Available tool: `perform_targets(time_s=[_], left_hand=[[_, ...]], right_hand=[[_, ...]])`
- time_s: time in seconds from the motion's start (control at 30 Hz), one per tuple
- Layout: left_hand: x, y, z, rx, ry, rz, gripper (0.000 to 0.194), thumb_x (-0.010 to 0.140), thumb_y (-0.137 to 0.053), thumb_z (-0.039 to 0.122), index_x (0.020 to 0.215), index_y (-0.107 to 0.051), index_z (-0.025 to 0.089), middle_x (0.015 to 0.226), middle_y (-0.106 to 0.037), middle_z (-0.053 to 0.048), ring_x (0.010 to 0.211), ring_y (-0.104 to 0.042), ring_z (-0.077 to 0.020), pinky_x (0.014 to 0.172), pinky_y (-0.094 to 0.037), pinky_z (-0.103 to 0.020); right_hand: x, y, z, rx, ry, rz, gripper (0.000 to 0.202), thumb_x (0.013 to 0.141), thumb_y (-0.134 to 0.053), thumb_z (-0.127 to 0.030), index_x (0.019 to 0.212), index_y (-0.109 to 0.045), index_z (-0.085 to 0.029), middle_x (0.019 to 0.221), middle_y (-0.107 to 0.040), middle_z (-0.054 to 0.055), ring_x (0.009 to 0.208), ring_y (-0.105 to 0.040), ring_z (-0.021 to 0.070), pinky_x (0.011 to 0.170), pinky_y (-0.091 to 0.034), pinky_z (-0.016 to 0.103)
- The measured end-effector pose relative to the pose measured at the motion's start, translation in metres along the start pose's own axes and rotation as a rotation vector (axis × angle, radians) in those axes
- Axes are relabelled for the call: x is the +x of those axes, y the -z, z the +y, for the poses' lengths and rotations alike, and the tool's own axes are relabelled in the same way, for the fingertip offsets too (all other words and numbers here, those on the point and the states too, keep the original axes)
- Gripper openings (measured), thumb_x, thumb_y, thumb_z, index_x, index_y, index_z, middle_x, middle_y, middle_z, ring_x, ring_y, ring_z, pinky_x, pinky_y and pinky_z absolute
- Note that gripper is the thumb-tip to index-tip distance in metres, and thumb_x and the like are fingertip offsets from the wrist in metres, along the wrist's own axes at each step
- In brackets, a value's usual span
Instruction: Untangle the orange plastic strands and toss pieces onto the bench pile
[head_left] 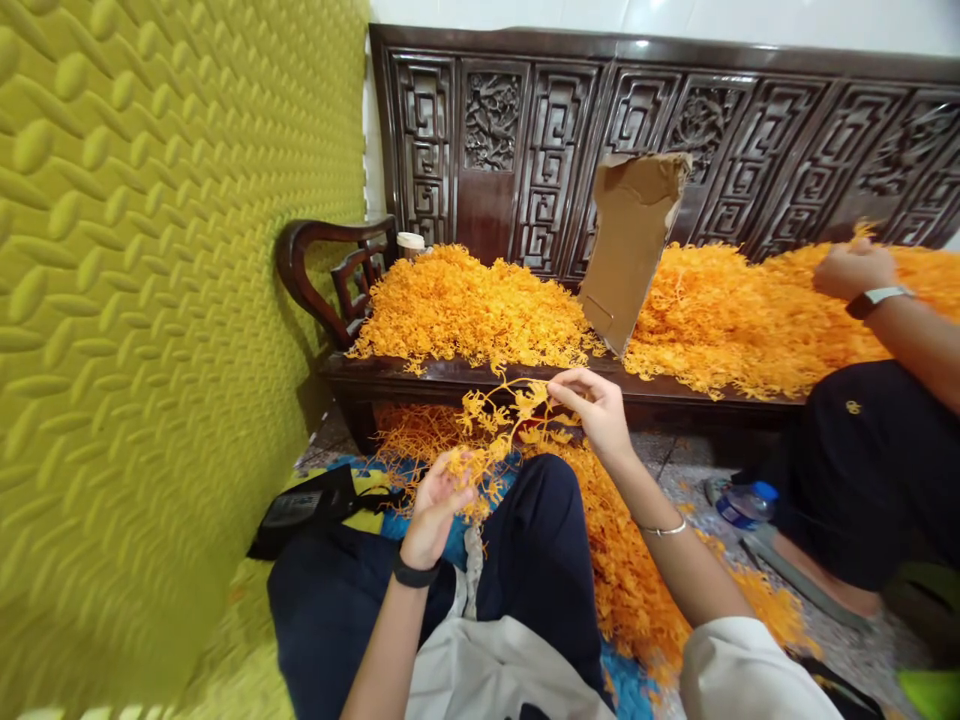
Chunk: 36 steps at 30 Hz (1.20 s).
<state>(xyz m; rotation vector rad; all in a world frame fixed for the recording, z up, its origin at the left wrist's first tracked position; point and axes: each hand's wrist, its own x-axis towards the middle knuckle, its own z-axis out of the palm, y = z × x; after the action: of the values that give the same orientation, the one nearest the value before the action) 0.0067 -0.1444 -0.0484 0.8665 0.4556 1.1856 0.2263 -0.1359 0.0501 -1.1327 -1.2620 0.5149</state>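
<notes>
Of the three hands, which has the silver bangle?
The wearer's right hand, pinching orange strands; the left hand has a black wristband, the co-worker's hand a pale strap.

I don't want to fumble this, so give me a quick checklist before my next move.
1. Right hand pinching the orange strands: ok.
2. Left hand touching their lower part: ok; grip firmness, cannot tell.
3. Strands free of tangles: cannot tell; they overlap between the hands.
4. Cardboard standing between the left heap and right heap: ok.
5. Co-worker's hand apart from yours: ok.
6. Bottle capped: ok.
</notes>
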Motion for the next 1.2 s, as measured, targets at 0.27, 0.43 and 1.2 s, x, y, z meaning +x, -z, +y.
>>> perform_targets(time_s=[0.27,0.43,1.2], left_hand=[[-0.003,-0.006,-0.003,0.164,0.041,-0.131,0.026,0.067,-0.074,0.03,0.089,-0.066,0.018,0.072,-0.055,0.001,0.05,-0.042,-0.0061,0.047,-0.033,-0.02],[-0.001,-0.01,-0.005,0.229,-0.009,-0.099,0.015,0.069,-0.074,0.026,0.081,-0.069,0.018,0.081,-0.061,-0.002,0.071,-0.055,-0.0131,0.065,-0.044,-0.023],[-0.008,-0.034,0.041,0.837,-0.474,0.014,0.029,0.072,-0.071,0.024,0.101,-0.068,0.026,0.104,-0.066,-0.006,0.105,-0.054,-0.0268,0.098,-0.035,-0.039]], right_hand=[[0.002,0.01,-0.009,-0.194,0.278,0.36,0.011,0.076,-0.064,-0.025,0.071,-0.061,-0.016,0.066,-0.058,-0.001,0.061,-0.052,0.0112,0.062,-0.043,0.025],[0.0,0.013,-0.021,-0.244,0.27,0.381,0.015,0.076,-0.065,-0.029,0.068,-0.061,-0.017,0.065,-0.058,-0.001,0.059,-0.05,0.0113,0.059,-0.041,0.025],[-0.012,0.008,-0.027,0.038,-0.112,-0.422,0.022,0.077,-0.064,-0.038,0.078,-0.054,-0.018,0.084,-0.058,0.003,0.068,-0.054,0.0109,0.065,-0.045,0.025]])
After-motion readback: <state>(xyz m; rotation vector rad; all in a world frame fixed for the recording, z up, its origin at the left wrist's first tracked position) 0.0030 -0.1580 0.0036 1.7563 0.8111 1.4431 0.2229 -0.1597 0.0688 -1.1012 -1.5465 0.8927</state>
